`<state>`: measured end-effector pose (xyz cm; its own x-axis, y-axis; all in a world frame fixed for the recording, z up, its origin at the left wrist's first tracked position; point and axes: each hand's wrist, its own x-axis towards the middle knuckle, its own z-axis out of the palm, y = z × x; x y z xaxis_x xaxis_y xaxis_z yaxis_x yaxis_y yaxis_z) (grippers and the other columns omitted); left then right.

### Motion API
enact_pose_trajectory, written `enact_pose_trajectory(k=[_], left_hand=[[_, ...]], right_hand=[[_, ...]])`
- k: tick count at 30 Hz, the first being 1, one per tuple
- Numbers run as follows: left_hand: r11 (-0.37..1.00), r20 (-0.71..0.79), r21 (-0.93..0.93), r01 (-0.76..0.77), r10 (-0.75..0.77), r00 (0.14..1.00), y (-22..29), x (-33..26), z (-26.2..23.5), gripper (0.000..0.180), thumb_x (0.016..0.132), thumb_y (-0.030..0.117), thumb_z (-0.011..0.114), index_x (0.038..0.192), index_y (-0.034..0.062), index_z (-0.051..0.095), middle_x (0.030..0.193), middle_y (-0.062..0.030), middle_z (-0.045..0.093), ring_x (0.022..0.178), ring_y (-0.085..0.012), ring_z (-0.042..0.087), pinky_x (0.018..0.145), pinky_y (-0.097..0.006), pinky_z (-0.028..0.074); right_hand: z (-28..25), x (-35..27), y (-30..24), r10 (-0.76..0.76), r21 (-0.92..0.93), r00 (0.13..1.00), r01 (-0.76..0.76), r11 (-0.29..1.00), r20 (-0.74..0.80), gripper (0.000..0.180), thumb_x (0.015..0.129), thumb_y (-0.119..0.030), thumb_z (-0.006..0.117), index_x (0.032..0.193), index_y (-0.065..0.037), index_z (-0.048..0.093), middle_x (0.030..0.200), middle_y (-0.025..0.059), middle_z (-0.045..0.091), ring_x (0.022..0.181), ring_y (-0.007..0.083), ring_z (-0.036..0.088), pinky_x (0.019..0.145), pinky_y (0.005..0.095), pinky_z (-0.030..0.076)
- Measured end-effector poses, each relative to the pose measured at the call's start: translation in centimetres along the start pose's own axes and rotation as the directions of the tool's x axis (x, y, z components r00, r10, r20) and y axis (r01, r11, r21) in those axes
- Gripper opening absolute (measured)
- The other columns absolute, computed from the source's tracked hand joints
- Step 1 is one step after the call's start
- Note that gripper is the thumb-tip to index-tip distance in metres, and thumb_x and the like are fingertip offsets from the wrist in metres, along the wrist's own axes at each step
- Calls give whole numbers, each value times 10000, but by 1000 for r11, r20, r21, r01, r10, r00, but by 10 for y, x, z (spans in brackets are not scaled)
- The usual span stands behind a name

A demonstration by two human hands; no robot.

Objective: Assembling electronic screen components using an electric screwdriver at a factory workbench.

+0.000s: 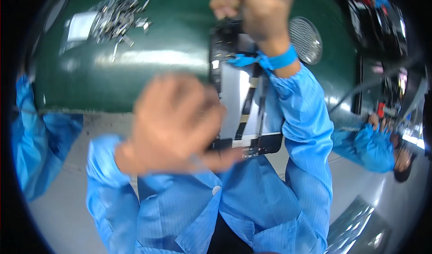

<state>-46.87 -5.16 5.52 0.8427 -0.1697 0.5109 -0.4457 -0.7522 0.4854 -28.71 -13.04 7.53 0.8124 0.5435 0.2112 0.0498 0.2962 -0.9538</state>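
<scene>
An opened flat device [233,81], tablet-like, lies in front of me with its near end over the table edge. Its inside is silver-white with a black border, and dark ribbon cables [246,105] run along it. My left hand [175,123] is at the device's left side, badly smeared by motion; one digit reaches over its near black edge. Whether it holds anything does not show. Over the far end is my right hand [254,4], a blue band [284,58] round its wrist. Its fingers are curled in, and what they hold is hidden.
A pile of small dark and silvery parts [119,20] lies on the green table [175,29] at far left, beside a white square [82,27]. A round clear ribbed dish [306,40] stands right of my wrist. Blue-sleeved people sit left [33,141] and right [373,148].
</scene>
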Motion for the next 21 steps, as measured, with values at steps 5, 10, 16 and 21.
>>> enact_pose_trajectory(k=[5,10,16,21], left_hand=[[996,378,45,70,-82,922,42,-44,37,904,668,499,830,1385,77,477,1523,-217,355,1314,-644,305,1004,-773,281],[993,314,68,95,-112,943,24,-33,30,834,643,346,881,1309,-31,549,1400,-259,491,1277,-541,451,1020,-574,443],[970,205,226,90,-138,969,-50,24,20,765,729,272,843,1352,-29,516,1414,-200,511,1284,-411,514,1028,-446,470],[961,119,276,13,-47,992,-133,105,35,497,882,212,710,1348,105,576,1415,-166,524,1199,-388,581,967,-420,501]], right_hand=[[-42,1,-22,-204,58,979,205,977,-29,122,917,-84,680,974,7,624,575,21,554,386,86,486,367,241,384],[-121,-2,-46,-175,-51,938,167,985,-298,136,911,-86,645,1001,16,648,506,2,465,359,107,432,351,268,374],[-189,-14,-49,-228,-78,891,214,974,-393,178,922,-98,586,1052,19,615,488,-20,365,344,103,358,350,280,367],[-223,-19,-45,-199,-36,870,205,978,-452,194,918,-113,594,1058,20,612,486,-17,365,342,105,362,350,285,372]])
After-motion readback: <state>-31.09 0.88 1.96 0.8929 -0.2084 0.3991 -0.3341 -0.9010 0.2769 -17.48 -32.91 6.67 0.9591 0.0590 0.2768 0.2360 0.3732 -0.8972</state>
